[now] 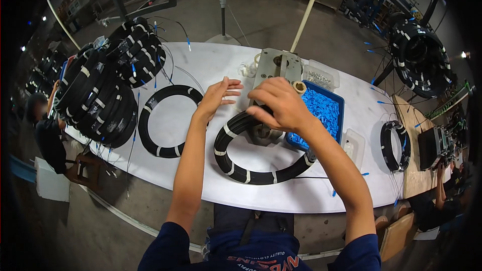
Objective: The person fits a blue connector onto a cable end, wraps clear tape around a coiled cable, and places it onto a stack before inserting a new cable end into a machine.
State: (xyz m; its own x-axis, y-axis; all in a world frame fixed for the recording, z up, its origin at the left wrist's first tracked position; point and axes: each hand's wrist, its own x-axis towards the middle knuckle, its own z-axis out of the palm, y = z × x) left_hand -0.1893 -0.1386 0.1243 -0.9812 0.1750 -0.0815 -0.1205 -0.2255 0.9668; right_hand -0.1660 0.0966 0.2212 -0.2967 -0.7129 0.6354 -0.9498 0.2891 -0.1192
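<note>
Right hand (pixel 281 105) is over the top of the black coiled cable ring banded with white tape (pixel 261 153), fingers curled down and pinching at the coil's upper arc, right where it meets the grey metal bench tool (pixel 275 73). What exactly sits between those fingertips I cannot tell; the knuckles hide it. Left hand (pixel 218 96) hovers just to the left of that spot, fingers spread and flat, holding nothing, its fingertips pointing toward the right hand.

The ring lies flat on the white tabletop (pixel 201 170), directly in front of the person, and most of its loop hangs back toward the body from the hands. So the grip point is at the far edge of the coil, and the ring's wide span runs left to right under both forearms. The right hand is the one on it; the left is near but apart.

Beside the right wrist sits the blue plastic tray of blue clips (pixel 321 108), touching the coil's right side. A second black taped ring (pixel 168 120) lies flat to the left, well clear of the left arm, with a stack of black cable coils (pixel 103 90) beyond it.
</note>
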